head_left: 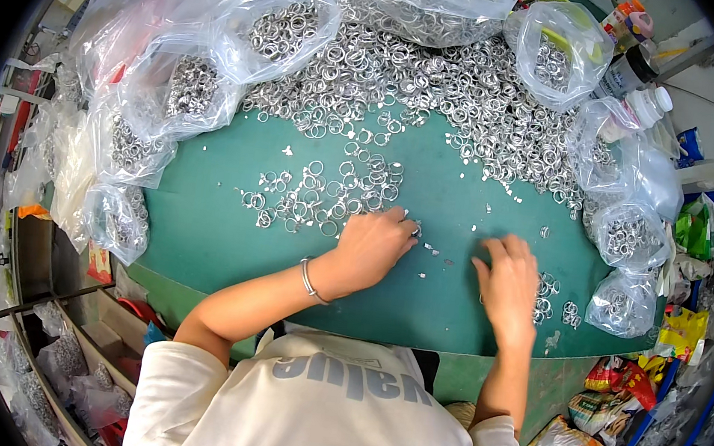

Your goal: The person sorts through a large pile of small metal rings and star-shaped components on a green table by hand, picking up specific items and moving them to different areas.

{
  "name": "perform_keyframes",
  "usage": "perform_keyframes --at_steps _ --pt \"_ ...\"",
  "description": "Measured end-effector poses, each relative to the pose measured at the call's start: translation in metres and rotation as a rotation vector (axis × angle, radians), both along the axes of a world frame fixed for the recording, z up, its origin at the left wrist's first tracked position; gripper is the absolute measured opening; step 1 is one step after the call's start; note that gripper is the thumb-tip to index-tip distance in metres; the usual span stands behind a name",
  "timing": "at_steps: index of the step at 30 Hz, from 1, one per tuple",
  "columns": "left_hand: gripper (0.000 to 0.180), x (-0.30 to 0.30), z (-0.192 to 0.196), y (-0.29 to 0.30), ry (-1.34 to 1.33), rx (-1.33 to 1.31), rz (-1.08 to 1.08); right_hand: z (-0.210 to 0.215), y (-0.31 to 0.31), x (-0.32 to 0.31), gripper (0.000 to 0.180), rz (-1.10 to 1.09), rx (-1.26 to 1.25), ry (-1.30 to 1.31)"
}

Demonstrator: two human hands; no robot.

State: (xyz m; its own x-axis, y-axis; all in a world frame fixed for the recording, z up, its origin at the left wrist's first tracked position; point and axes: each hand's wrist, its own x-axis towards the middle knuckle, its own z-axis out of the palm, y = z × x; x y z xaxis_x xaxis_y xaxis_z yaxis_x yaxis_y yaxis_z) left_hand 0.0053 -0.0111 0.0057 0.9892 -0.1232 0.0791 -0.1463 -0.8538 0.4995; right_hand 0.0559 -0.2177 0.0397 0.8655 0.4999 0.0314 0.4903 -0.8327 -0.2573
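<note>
So, both hands are working thru loose metal rings on a green worktop [201,234].

Left hand [372,246] is lying knuckles-up w/ fingertips curled together at the small ring cluster [321,194]; can't tell if it's pinching one. Right hand [507,285] is resting flat, fingers loosely together, just beside a few rings [546,297]. Big ring pile [438,93] & plastic bags [190,86] are sitting behind.

Small silver metal rings [325,194] lay scattered flat on the green table [202,225], just beyond the left hand [372,246]; a smaller cluster [546,295] sat beside the right hand [510,289].
</note>
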Motion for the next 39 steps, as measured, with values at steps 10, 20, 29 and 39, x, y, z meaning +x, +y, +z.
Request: perform_keyframes --at_steps 10,20,29,39 --pt "0.016 -0.017 0.001 0.019 0.052 -0.051 0.073 -0.038 0.054 0.006 0.008 0.061 0.529 0.219" --pt "0.018 -0.028 0.003 0.024 0.014 -0.033 0.062 0.004 -0.008 -0.009 0.005 -0.090 -0.286 0.009" --pt "0.015 -0.033 -0.005 0.033 0.151 -0.525 0.261 -0.012 0.056 -0.011 0.014 0.180 0.281 0.141" --pt "0.018 -0.044 0.006 0.044 0.618 -1.280 0.425 -0.043 0.083 -0.014 0.018 0.292 0.377 0.140"
